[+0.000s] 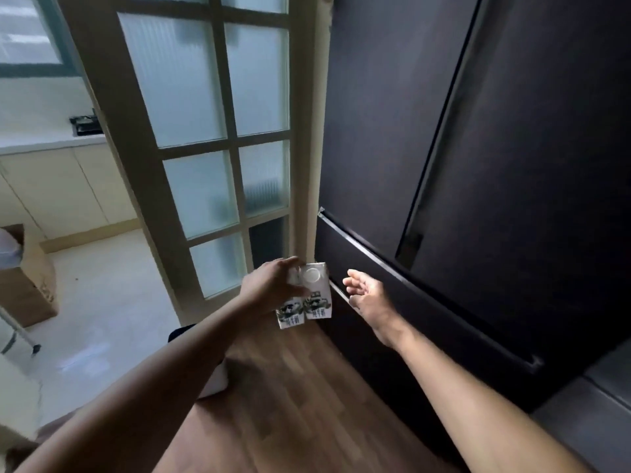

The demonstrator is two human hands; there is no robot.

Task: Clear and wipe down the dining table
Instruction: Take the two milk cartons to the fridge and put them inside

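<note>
L hand (pixel 273 285) grips 2 milk cartons (pixel 317 302) side by side, above wood floor (pixel 290 387), near glass-pane door (pixel 211 131). R hand (pixel 367 295) holds nothing, fingers loosely spread, close to dark fridge (pixel 478 165), apart from cartons

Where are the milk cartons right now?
Head view, lower centre: the left hand grips the milk cartons side by side, between the glazed door and the fridge, left of the open right hand.

Dark fridge (pixel 478 148) beside frosted-glass door (pixel 205 131), wooden floor (pixel 290 404).
</note>
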